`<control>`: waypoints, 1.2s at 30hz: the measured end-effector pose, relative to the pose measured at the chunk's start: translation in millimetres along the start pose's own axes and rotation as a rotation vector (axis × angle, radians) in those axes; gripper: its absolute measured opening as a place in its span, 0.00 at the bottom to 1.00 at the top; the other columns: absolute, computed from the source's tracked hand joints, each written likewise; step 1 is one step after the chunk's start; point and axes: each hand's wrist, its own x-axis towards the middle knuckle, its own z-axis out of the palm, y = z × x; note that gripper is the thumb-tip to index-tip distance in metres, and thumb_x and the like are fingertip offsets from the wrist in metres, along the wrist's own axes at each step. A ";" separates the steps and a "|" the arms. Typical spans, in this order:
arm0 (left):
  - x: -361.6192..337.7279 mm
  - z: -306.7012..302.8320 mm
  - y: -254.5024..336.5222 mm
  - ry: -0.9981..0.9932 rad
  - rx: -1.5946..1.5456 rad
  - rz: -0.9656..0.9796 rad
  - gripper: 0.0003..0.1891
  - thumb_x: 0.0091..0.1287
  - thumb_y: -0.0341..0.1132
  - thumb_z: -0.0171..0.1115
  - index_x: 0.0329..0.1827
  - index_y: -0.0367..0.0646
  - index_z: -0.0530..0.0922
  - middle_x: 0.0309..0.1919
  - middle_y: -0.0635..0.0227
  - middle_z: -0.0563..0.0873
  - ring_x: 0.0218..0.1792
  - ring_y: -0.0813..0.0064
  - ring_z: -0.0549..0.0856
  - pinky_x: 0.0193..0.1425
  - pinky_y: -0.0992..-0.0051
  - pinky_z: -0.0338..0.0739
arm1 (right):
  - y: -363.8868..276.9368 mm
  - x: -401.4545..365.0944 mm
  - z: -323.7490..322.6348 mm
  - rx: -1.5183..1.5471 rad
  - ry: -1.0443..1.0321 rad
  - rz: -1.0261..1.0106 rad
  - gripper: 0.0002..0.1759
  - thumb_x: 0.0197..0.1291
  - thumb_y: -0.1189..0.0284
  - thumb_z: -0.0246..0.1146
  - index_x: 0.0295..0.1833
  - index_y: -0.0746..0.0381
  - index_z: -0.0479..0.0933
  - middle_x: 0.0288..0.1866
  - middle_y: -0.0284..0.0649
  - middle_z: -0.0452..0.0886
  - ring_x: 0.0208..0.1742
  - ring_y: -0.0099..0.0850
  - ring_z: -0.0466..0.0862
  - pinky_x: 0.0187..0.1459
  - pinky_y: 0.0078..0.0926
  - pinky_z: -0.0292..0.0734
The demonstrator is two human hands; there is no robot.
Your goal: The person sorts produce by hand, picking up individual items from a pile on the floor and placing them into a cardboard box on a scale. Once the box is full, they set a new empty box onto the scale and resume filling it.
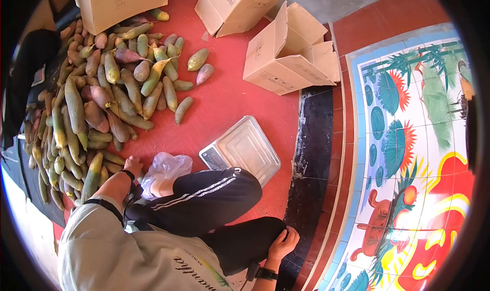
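My left hand [133,165] is low at the near right edge of a big heap of radishes [74,107], long green ones mixed with pinkish ones. Its fingers are bent and their tips hidden, close beside a green radish [113,158]. Just right of that hand, a thin, whitish plastic bag [167,166] is bunched around my foot. My right hand [284,242] lies over my black-trousered knee, fingers spread and holding nothing. Beyond my other knee, a flat scale [247,147] with a pale tray-like top rests on the red floor.
An open cardboard box [291,53] stands at the upper right, with another box [237,5] behind it. A third carton [122,5] is at the back of the heap. Several loose radishes lie toward the middle. Painted tiles [393,163] cover the right side.
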 end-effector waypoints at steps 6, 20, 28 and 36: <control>-11.9 -5.2 -11.3 -0.015 0.224 -0.039 0.15 0.62 0.39 0.55 0.51 0.54 0.81 0.55 0.68 0.77 0.58 0.66 0.73 0.57 0.66 0.67 | 3.7 0.1 3.0 0.008 0.003 0.005 0.06 0.59 0.76 0.55 0.39 0.66 0.75 0.40 0.47 0.77 0.43 0.44 0.76 0.46 0.39 0.72; -16.1 20.8 -23.0 -0.046 0.093 -0.059 0.22 0.55 0.37 0.63 0.55 0.47 0.75 0.55 0.61 0.77 0.57 0.66 0.75 0.53 0.64 0.73 | 1.2 -0.7 0.9 0.009 0.010 -0.003 0.07 0.57 0.76 0.55 0.38 0.67 0.75 0.39 0.46 0.77 0.42 0.44 0.76 0.45 0.39 0.71; -40.2 19.8 -22.6 -0.016 0.146 0.082 0.24 0.55 0.39 0.62 0.56 0.43 0.73 0.55 0.60 0.77 0.58 0.61 0.74 0.59 0.59 0.68 | 1.0 -1.0 0.4 0.010 0.020 0.007 0.05 0.58 0.77 0.55 0.38 0.66 0.75 0.39 0.47 0.77 0.43 0.44 0.76 0.46 0.39 0.72; -41.5 19.3 -28.7 -0.162 -0.057 0.281 0.26 0.53 0.49 0.64 0.57 0.55 0.74 0.53 0.56 0.78 0.56 0.55 0.74 0.58 0.54 0.70 | -3.9 1.8 -2.2 -0.010 0.016 0.000 0.06 0.57 0.77 0.55 0.38 0.66 0.75 0.39 0.47 0.77 0.42 0.45 0.76 0.47 0.39 0.71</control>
